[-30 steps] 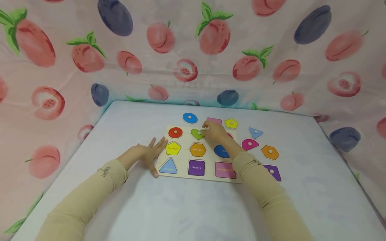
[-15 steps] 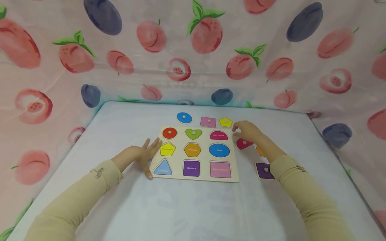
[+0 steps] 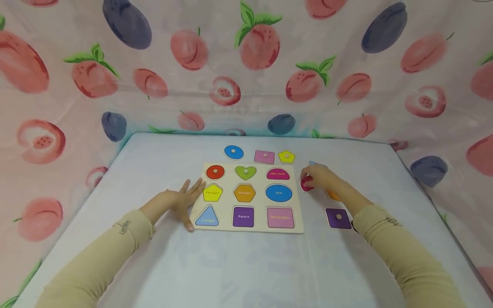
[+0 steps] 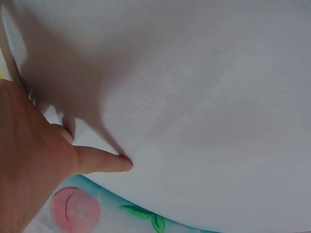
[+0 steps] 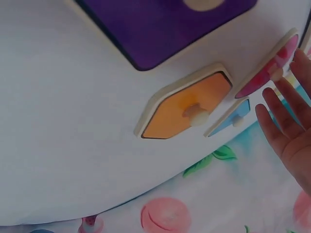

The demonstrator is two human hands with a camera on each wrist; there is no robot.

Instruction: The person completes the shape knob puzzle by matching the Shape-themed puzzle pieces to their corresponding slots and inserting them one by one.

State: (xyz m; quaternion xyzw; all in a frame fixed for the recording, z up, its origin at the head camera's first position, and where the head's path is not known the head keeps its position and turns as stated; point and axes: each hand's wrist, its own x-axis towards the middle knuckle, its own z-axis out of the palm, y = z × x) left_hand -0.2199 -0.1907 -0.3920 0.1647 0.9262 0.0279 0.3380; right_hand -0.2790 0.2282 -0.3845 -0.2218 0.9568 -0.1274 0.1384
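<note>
A pale wooden puzzle board [image 3: 260,229] with printed shapes lies flat on the table. My left hand [image 3: 182,202], fingers spread, rests against the board's left edge; the left wrist view shows that hand [image 4: 39,155] with its outstretched thumb on the white cloth. To the board's right, the fingers of my right hand [image 3: 320,178] pinch the knob of a magenta half-round puzzle piece [image 3: 306,184], partly hidden by the hand. In the right wrist view, fingertips meet the knob of that half-round piece [image 5: 260,77]. A red circle piece [image 3: 215,172] and a green heart piece [image 3: 245,173] sit in the board's top row.
Loose knobbed pieces lie around the board: a blue oval [image 3: 233,152], a pink rectangle [image 3: 264,157], a yellow pentagon [image 3: 286,157] and a purple square [image 3: 338,218]. An orange hexagon [image 5: 184,109] and a light blue triangle [image 5: 228,119] are near the right hand. Behind hangs a fruit-printed cloth [image 3: 246,98].
My right hand has left the green heart on the board, moved right, and come down onto the magenta half-round piece. My left hand stays at the board's edge.
</note>
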